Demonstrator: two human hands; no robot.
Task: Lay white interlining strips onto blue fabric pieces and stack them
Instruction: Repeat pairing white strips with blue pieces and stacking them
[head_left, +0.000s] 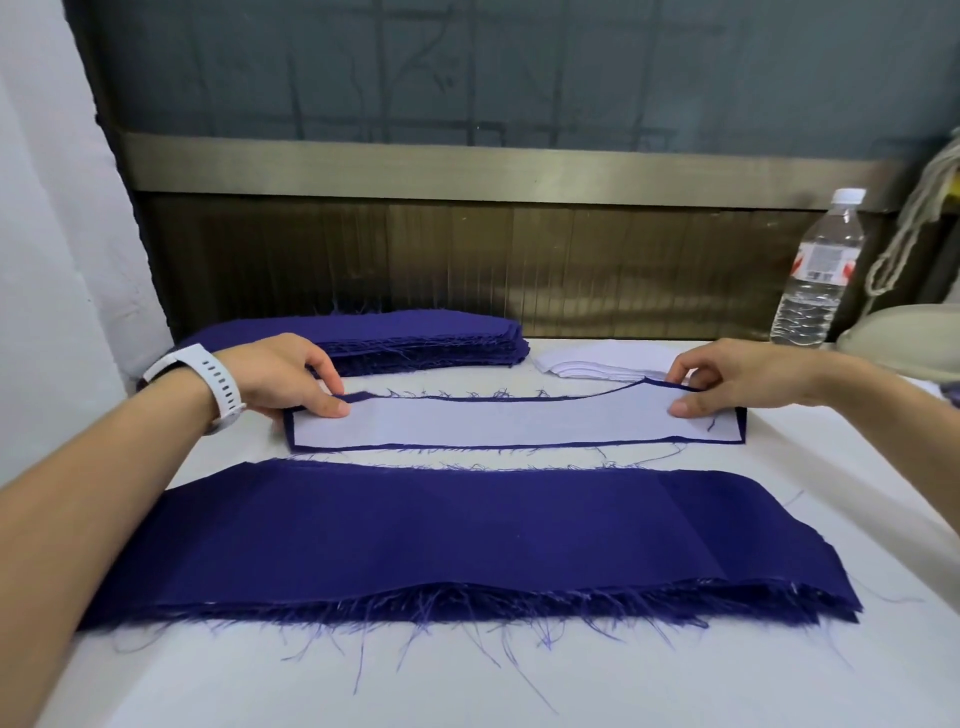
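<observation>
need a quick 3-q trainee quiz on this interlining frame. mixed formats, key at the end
1. True or false: the white interlining strip lies on a blue piece, between the far blue stack and the near blue stack.
2. The pile of spare white strips sits: A) right of the far blue stack; B) on the near blue stack; C) in front of the near blue stack.
3. Fill in: the left hand and the right hand each hold one ___ of the strip.

Key: 1 true; 2 A; 3 end.
</observation>
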